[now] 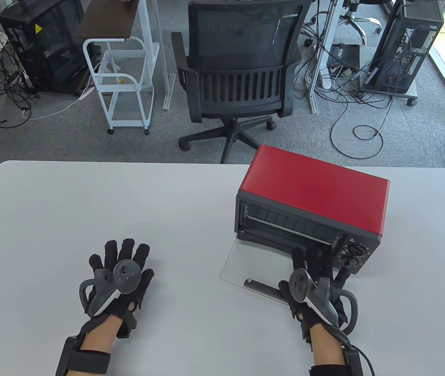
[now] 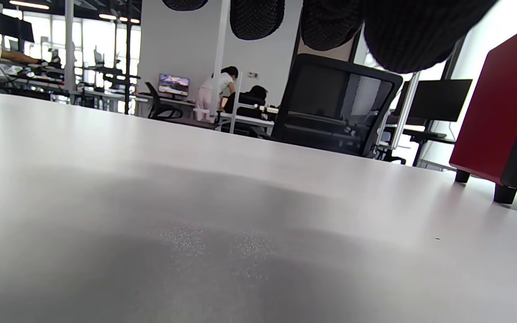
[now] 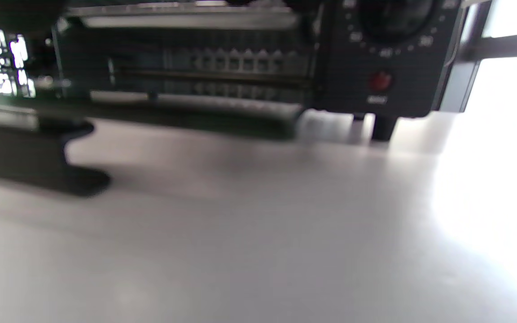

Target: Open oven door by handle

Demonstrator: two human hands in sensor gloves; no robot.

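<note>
A red oven (image 1: 316, 188) stands on the right of the white table (image 1: 128, 203). Its glass door (image 1: 246, 262) lies folded down, nearly flat, and the dark inside with its rack shows. The dark bar handle (image 1: 263, 289) runs along the door's front edge. My right hand (image 1: 310, 270) is over the right end of the door and handle, fingers stretched toward the oven's opening; I see no grip on the handle. In the right wrist view the handle (image 3: 25, 161) and the door's edge (image 3: 195, 119) are blurred. My left hand (image 1: 122, 266) rests flat on the table, fingers spread.
The oven's control knobs (image 1: 357, 250) are on its right front, just beyond my right fingers. The oven's red side (image 2: 505, 112) shows at the right of the left wrist view. A black office chair (image 1: 242, 74) and a white cart (image 1: 122, 82) stand behind the table's far edge.
</note>
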